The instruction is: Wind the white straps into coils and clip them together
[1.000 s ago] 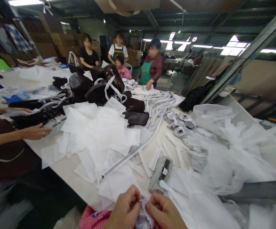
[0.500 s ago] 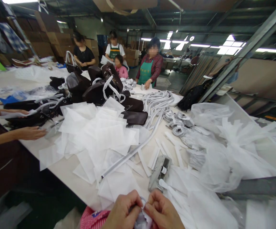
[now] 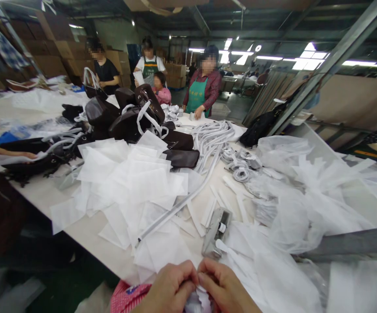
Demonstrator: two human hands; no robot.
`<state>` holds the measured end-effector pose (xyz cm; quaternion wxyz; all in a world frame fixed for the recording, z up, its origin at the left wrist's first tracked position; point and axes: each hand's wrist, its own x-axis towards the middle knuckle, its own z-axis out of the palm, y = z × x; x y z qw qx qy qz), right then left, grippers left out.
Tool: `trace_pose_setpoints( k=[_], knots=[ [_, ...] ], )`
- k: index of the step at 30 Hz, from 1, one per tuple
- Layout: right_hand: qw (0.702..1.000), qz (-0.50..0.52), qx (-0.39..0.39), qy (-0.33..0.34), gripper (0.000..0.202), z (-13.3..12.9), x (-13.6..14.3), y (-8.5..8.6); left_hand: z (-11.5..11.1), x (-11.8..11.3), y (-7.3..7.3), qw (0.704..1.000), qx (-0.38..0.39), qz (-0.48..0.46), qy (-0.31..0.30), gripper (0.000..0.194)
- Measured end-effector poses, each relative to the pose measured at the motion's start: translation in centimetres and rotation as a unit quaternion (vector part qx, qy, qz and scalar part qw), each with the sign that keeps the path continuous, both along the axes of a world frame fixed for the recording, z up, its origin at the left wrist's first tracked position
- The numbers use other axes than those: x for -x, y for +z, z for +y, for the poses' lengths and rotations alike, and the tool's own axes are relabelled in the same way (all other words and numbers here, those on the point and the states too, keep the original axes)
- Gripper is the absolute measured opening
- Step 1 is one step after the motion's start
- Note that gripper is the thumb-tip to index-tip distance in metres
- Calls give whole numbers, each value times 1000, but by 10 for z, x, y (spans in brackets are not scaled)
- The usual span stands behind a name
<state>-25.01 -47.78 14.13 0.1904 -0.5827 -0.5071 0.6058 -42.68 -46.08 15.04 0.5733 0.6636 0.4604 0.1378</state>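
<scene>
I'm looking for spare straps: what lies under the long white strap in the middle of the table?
The long white strap lies across loose white sheets and the bare table. Whatever lies beneath those sheets is covered.

Dim hall, glaring ceiling strip lights (image 3: 308,61), wide-angle bending at edges, blurred faces, soft foreground.

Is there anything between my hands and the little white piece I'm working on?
Nothing visible. The left hand and right hand both pinch the small white piece directly between their fingertips, at the near edge of the table. The grey tool lies apart, farther up the table.
</scene>
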Motion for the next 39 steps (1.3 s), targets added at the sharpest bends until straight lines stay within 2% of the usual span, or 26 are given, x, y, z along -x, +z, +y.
trace_pose_setpoints(
  k=[3, 6, 8, 10, 13, 16, 20, 22, 24, 27, 30, 32, 35, 39],
  knots=[
    [977, -125, -168, 39, 24, 3, -2, 5, 7, 0, 7, 999, 33, -36, 10, 12],
    [963, -152, -221, 20, 27, 10, 0, 14, 18, 0, 20, 994, 59, -94, 21, 9],
    [965, -135, -225, -9, 26, 18, 2, 22, 23, -1, 29, 991, 59, -117, 14, 8],
    [967, -116, -226, -30, 26, 26, 1, 30, 24, -2, 36, 991, 72, -107, -34, 8],
    [986, -76, -145, -16, 29, 33, -6, 37, 19, -3, 37, 988, 98, -83, -87, 9],
    [997, -61, -45, -14, 39, 30, -15, 41, 15, -3, 34, 991, 87, -77, -71, 9],
    [997, -36, -23, 57, 35, 23, -18, 48, 15, -1, 34, 991, 89, -79, -67, 10],
    [998, -6, -14, 62, 30, 20, -17, 49, 16, -1, 34, 990, 96, -84, -63, 14],
    [998, 0, -28, 49, 28, 16, -16, 47, 17, 0, 34, 990, 99, -79, -58, 15],
    [993, -55, -97, 47, 29, 12, -16, 40, 19, -1, 34, 993, 76, -63, -60, 13],
    [965, -149, -209, 42, 32, 13, -16, 35, 21, -2, 38, 993, 53, -60, -85, 12],
    [947, -186, -258, 39, 33, 19, -16, 37, 23, -3, 41, 992, 40, -64, -96, 13],
    [953, -188, -236, 8, 34, 28, -16, 44, 27, -5, 41, 994, 12, -58, -92, 9],
    [979, -119, -167, -16, 29, 35, -14, 51, 32, -7, 32, 993, -67, -7, -96, 34]
  ],
)
